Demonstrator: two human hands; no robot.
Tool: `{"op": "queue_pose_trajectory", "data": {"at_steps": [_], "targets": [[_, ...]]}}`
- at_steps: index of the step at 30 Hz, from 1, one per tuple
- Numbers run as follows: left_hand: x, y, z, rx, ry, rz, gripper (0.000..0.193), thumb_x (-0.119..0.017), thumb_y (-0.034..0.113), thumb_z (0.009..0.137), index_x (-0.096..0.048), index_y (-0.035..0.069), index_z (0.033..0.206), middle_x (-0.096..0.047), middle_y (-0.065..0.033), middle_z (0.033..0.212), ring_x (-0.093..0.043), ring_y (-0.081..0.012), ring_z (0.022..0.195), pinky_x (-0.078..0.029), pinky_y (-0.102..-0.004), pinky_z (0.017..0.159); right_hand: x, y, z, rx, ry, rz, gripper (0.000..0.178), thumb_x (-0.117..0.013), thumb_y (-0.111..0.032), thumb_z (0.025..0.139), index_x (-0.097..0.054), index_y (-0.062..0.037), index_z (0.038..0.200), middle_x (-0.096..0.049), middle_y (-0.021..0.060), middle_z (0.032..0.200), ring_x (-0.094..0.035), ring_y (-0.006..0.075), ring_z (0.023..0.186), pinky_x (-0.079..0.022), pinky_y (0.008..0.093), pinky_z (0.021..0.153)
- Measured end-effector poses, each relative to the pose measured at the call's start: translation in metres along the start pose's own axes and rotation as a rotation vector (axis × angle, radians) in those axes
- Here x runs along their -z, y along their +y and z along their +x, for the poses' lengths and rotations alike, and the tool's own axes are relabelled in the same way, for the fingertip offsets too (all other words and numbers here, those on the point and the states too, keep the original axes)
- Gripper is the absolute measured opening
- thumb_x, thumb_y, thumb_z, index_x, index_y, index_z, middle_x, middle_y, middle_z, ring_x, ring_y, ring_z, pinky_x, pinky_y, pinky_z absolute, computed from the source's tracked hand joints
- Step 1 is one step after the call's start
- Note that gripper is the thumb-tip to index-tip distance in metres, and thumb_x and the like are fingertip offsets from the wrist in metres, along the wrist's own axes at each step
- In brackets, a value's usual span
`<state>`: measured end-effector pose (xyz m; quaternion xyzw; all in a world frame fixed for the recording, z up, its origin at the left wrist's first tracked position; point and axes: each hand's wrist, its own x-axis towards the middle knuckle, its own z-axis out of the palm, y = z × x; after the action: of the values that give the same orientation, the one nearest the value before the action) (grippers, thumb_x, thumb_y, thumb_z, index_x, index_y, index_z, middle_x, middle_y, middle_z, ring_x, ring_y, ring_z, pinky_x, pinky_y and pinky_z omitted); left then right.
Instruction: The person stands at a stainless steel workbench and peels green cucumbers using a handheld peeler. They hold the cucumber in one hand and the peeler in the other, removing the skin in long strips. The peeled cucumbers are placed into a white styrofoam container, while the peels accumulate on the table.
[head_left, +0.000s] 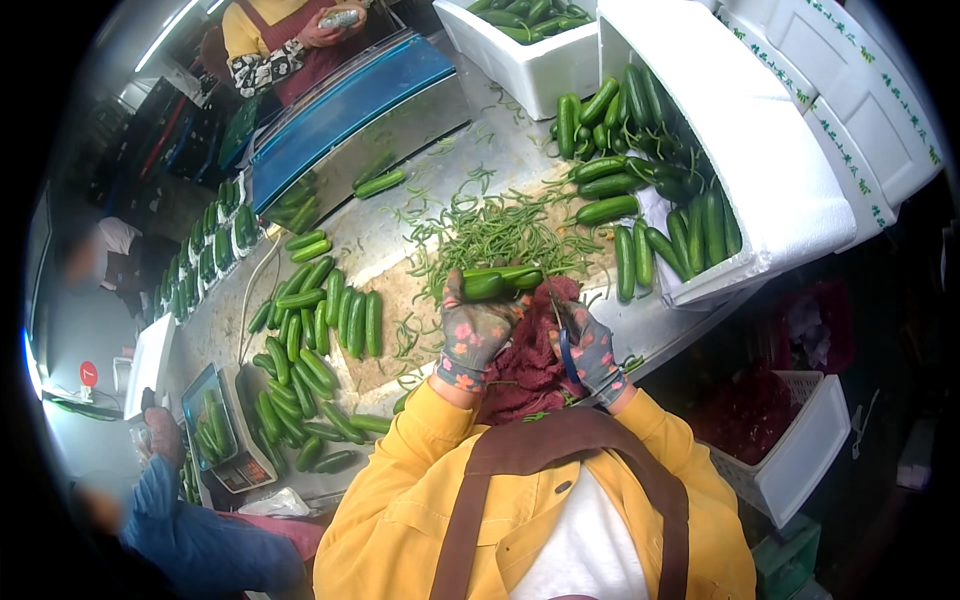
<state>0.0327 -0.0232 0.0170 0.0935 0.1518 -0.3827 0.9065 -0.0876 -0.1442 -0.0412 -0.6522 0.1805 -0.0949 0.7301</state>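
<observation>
Cucumbers (497, 285) clasped in left fingers (453, 290), undersides hidden; right fingers (578, 325) curled round blue-handled tool (567, 354), tip unclear.

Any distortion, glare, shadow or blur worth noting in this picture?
Head view: black corners; a glaring ceiling light at upper left; deep shadow right of the white crate; a blurred patch by the blue-sleeved person; left hand fairly clear.

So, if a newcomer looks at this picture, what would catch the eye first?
Probably the heap of thin green scraps, spread over the middle of the worktable. Just below it, the flower-patterned gloves stand out, with cucumbers held in the left hand. At upper right, a white foam box opens toward the table, more cucumbers piled at its mouth.
</observation>
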Motion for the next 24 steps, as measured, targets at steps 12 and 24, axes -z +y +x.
{"op": "queue_pose_trajectory", "data": {"at_steps": [12,24], "targets": [[0.012,-0.005,0.017,-0.330,0.066,0.288,0.041,-0.052,0.043,0.077,-0.042,0.009,0.096,-0.048,-0.0097,0.090,-0.048,-0.0265,0.084,-0.038,-0.0442,0.082,0.004,-0.005,-0.003,-0.108,-0.090,0.413,0.021,-0.054,-0.018,0.077,-0.050,-0.0014,0.087,-0.052,0.0014,0.064,-0.049,0.0075,0.058,-0.041,0.0179,0.055],[0.000,-0.017,0.026,-0.412,-0.078,0.383,0.043,-0.051,0.043,0.078,-0.041,0.009,0.104,-0.048,-0.0086,0.091,-0.045,-0.0246,0.087,-0.036,-0.0399,0.084,0.002,0.075,0.013,0.605,0.024,-0.754,0.030,-0.056,-0.021,0.075,-0.046,0.0002,0.093,-0.052,0.0114,0.080,-0.052,0.0228,0.061,-0.043,0.0271,0.058]]}}
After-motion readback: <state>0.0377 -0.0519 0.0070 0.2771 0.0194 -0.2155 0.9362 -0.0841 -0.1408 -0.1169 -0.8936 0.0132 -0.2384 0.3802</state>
